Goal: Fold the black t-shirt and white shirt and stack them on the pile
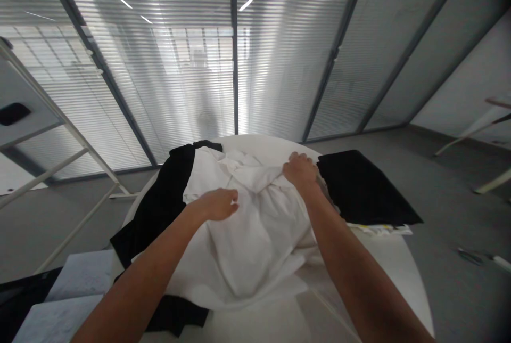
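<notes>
A crumpled white garment (247, 236) is spread over the round table (267, 143), its folds bunched toward the upper right. My right hand (301, 170) is closed on the gathered far-right part of the cloth, and a raised fold runs from it to the left. Over the left part of the garment is my left hand (217, 204), its thumb and finger slightly apart with nothing visible between them. Black clothing (163, 194) lies beside and partly beneath the white cloth on the left. Just right of my right hand sits a folded black garment (363, 188).
White cloth with yellow marks (379, 229) shows under the folded black garment. Two pale, paper-like sheets (82, 274) are at the lower left. A white metal-framed stand (75, 135) rises on the left. Glass partitions with blinds (191, 66) stand behind the table.
</notes>
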`<action>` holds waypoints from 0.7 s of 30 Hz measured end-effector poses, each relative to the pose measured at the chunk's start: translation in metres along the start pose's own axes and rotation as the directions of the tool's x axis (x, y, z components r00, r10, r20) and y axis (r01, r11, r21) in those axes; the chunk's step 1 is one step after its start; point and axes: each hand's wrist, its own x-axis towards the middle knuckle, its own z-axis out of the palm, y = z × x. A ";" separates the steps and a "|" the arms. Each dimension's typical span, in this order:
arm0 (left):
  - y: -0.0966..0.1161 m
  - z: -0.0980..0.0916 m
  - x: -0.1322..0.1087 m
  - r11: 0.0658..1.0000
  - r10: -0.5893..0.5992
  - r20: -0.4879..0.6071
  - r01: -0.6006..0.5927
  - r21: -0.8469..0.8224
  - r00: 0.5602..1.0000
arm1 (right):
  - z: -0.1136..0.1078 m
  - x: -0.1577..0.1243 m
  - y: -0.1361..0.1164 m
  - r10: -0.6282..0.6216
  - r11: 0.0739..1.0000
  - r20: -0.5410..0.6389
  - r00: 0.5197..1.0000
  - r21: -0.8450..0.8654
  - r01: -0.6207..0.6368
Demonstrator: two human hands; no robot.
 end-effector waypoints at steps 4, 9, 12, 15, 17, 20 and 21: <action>-0.031 0.008 0.048 0.962 -0.238 -0.143 0.254 0.105 0.961 | 0.009 -0.013 -0.040 -0.365 0.929 0.264 0.893 0.045 0.367; -0.055 0.029 0.071 0.953 -0.295 -0.284 0.303 -0.016 0.912 | 0.026 -0.012 -0.055 -0.430 0.896 0.376 0.821 0.070 0.438; -0.071 0.033 0.079 0.949 -0.311 -0.292 0.279 -0.145 0.905 | 0.037 -0.006 -0.046 -0.386 0.920 0.298 0.873 0.054 0.388; -0.085 0.029 0.082 0.932 -0.297 -0.273 0.215 -0.291 0.915 | 0.045 0.000 -0.032 -0.390 0.921 0.252 0.886 0.093 0.379; -0.091 0.024 0.082 0.901 -0.294 -0.248 0.181 -0.394 0.923 | 0.049 0.005 -0.023 -0.417 0.909 0.285 0.863 0.145 0.391; -0.098 0.017 0.079 0.825 -0.346 -0.210 0.190 -0.533 0.914 | 0.052 0.010 -0.016 -0.440 0.897 0.321 0.839 0.188 0.399; -0.101 0.015 0.077 0.804 -0.374 -0.221 0.196 -0.562 0.901 | 0.053 0.011 -0.014 -0.440 0.897 0.306 0.844 0.190 0.399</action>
